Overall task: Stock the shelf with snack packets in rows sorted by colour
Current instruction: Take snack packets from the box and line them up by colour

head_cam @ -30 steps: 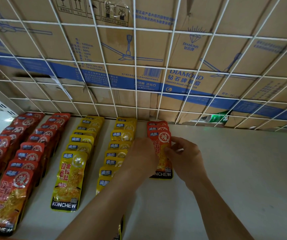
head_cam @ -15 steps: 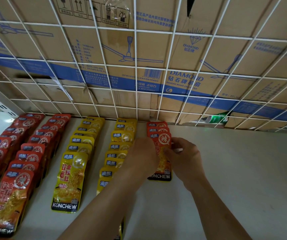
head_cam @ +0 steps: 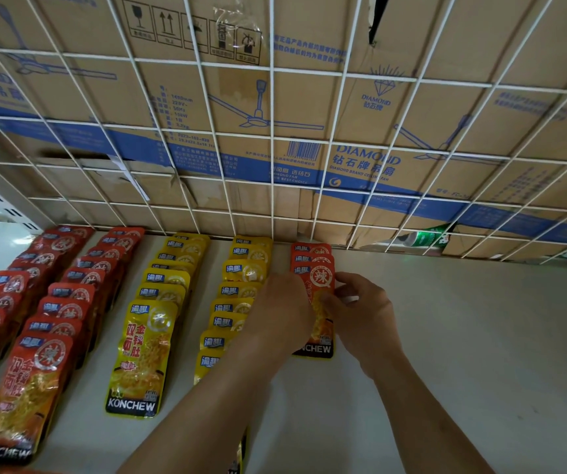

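A red packet [head_cam: 321, 285] is being held against the shelf [head_cam: 446, 336] at the front of a short red row [head_cam: 311, 250], just right of two yellow rows [head_cam: 165, 285]. Its right edge is being pinched by the right hand [head_cam: 360, 313], and its left edge is being gripped by the curled left hand [head_cam: 282, 309]. A wire grid [head_cam: 271, 138] is standing behind.

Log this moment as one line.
step: setting red packet on rightmost row | left hand: holds it | right hand: pinches it

One head-worn camera looks forward and down, close over the pale flat shelf board [head_cam: 446, 336]. It faces the white wire-grid back panel [head_cam: 271, 138] almost squarely.
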`<state>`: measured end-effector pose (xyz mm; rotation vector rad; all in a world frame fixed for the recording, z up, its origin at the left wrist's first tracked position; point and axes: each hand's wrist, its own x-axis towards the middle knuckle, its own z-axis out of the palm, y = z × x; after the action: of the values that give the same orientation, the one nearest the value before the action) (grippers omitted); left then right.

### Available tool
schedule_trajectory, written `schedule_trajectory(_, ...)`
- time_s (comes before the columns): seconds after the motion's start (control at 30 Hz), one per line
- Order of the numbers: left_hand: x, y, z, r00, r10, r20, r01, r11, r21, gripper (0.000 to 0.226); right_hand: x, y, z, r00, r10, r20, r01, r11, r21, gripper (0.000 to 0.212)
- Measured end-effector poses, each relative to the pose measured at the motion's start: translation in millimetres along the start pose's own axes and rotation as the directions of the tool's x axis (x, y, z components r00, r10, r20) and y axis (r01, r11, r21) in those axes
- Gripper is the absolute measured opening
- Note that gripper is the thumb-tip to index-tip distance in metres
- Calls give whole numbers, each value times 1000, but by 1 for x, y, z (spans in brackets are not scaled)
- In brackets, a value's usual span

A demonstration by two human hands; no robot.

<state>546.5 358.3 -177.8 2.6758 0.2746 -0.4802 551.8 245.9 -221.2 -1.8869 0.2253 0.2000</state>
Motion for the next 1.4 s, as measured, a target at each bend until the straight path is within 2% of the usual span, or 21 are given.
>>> schedule_trajectory(0.1, -1, 1, -1, 1000, -13, 5, 13, 1000, -2, 36, -2, -3, -1, 999, -39, 18, 39, 999, -26, 23)
schedule_trajectory(0.2, -4, 0, -3, 999, 31, -22, -31, 999, 16, 31, -3, -4, -2, 999, -31, -18, 30, 997, -67, 22)
schedule_trajectory(0.27, -7, -1, -6, 995, 76, -66, -77, 997, -7, 30, -5, -6, -2, 998, -27, -57, 17, 985, -173, 34)
schedule_trajectory(0.37, -13, -2, -14, 980, 133, -148, -144, 988, -63, 33, -11, -12, -2, 983, -162, -91, 124, 937, -328, 41)
schedule_trajectory(0.47, -25, -12, -25, 941, 197, -277, -194, 980, 38, 39, -18, -22, -3, 958, -286, -7, 244, 830, -501, 43)
schedule_trajectory(0.57, -38, -36, -34, 911, 202, -359, -126, 967, 223, 49, -25, -34, 0, 970, -202, 133, 235, 663, -711, 54)
schedule_trajectory(0.63, -47, -55, -38, 919, 164, -358, -54, 953, 298, 52, -32, -44, 5, 969, -142, 203, 248, 598, -763, 56)
schedule_trajectory(0.77, -73, -93, -45, 922, 64, -383, 69, 943, 325, 54, -47, -62, 26, 937, -138, 321, 343, 532, -774, 56)
schedule_trajectory(0.93, -115, -144, -51, 921, -62, -384, 176, 947, 270, 75, -82, -78, 58, 899, -190, 395, 438, 437, -786, 58)
schedule_trajectory(1.07, -150, -180, -59, 901, -137, -411, 234, 953, 195, 85, -117, -97, 89, 858, -206, 471, 514, 384, -767, 57)
schedule_trajectory(1.23, -203, -243, -68, 879, -173, -444, 254, 959, 128, 84, -175, -118, 145, 810, -233, 538, 587, 316, -746, 57)
schedule_trajectory(1.33, -238, -285, -75, 880, -206, -429, 275, 956, 105, 84, -211, -127, 185, 797, -206, 568, 603, 339, -722, 57)
schedule_trajectory(1.4, -257, -317, -80, 859, -200, -471, 286, 951, 118, 87, -233, -134, 209, 784, -215, 582, 619, 341, -708, 57)
